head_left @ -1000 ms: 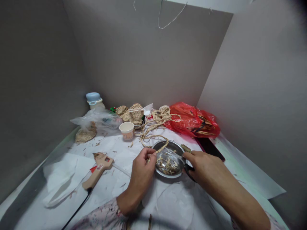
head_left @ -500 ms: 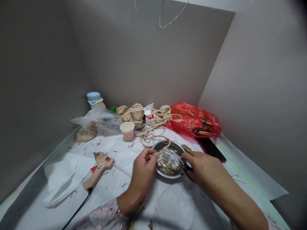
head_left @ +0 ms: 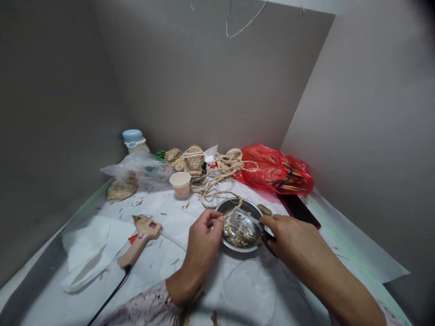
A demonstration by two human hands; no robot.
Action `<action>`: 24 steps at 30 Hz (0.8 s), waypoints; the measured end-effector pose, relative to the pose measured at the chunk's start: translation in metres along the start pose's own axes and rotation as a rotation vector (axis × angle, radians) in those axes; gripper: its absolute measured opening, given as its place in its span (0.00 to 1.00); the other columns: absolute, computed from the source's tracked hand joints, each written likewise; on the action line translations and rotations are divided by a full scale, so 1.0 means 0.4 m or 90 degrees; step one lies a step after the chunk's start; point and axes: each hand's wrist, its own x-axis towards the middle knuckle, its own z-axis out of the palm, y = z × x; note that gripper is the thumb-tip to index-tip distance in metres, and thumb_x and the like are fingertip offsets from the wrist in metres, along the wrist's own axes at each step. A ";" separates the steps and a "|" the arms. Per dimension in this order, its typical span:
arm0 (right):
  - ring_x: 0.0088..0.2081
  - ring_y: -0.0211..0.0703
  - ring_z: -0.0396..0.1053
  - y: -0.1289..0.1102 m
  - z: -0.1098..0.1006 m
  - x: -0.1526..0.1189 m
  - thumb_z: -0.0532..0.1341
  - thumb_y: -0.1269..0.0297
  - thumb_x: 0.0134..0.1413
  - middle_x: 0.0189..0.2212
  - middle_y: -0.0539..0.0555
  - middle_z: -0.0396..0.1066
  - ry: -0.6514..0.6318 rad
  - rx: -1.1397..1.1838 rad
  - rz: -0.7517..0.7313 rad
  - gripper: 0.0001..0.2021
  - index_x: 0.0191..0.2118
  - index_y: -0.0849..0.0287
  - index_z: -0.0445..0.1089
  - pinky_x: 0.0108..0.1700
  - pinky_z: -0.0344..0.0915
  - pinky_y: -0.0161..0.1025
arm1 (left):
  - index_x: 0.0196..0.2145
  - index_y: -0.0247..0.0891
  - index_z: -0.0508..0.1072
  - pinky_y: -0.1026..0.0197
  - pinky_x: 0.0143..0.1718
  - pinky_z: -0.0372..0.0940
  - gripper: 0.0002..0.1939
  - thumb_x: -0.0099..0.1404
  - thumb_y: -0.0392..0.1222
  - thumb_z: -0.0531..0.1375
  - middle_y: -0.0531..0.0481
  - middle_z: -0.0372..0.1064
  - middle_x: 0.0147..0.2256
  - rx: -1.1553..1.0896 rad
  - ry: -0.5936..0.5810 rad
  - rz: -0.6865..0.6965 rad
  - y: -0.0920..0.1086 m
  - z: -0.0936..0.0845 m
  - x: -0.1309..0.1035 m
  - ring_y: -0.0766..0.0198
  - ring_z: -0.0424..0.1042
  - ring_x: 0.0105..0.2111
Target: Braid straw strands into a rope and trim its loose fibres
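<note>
A braided straw cord (head_left: 217,194) runs from the back of the table to my left hand (head_left: 205,235), whose fingers are pinched on its end at the bowl's left rim. My right hand (head_left: 285,235) is closed on black-handled scissors (head_left: 269,242) at the bowl's right side. The scissor blades point left over the bowl, and their tips are hard to make out. Between my hands sits a round metal bowl (head_left: 239,248) with straw scraps (head_left: 239,235) inside.
A glue gun (head_left: 141,242) with a cable lies at the left. Behind stand a paper cup (head_left: 181,184), a clear plastic bag (head_left: 146,167), a blue-lidded bottle (head_left: 134,140) and woven straw pieces (head_left: 193,159). A red bag (head_left: 261,167) and a phone (head_left: 301,210) lie at the right.
My right hand and the scissors have shifted slightly to the right. My left hand and the cord have hardly moved.
</note>
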 end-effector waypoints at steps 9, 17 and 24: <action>0.36 0.49 0.74 0.000 -0.004 -0.002 0.58 0.72 0.48 0.34 0.53 0.75 -0.005 0.001 -0.015 0.13 0.41 0.53 0.72 0.28 0.54 0.37 | 0.32 0.37 0.71 0.66 0.23 0.55 0.09 0.60 0.45 0.57 0.56 0.65 0.20 0.008 0.006 0.002 0.003 -0.005 0.004 0.67 0.61 0.20; 0.36 0.49 0.74 -0.001 -0.002 -0.005 0.58 0.73 0.49 0.35 0.54 0.75 -0.010 0.016 -0.018 0.14 0.41 0.54 0.72 0.29 0.55 0.37 | 0.32 0.37 0.71 0.65 0.24 0.56 0.09 0.61 0.46 0.56 0.57 0.63 0.19 0.004 -0.001 0.011 -0.005 -0.002 0.001 0.67 0.61 0.19; 0.35 0.48 0.74 0.006 0.011 -0.004 0.59 0.70 0.49 0.33 0.52 0.75 -0.002 0.029 -0.037 0.11 0.39 0.53 0.72 0.28 0.54 0.37 | 0.32 0.38 0.70 0.66 0.24 0.56 0.08 0.61 0.44 0.56 0.58 0.63 0.19 0.011 -0.005 0.007 -0.001 -0.002 0.000 0.68 0.60 0.20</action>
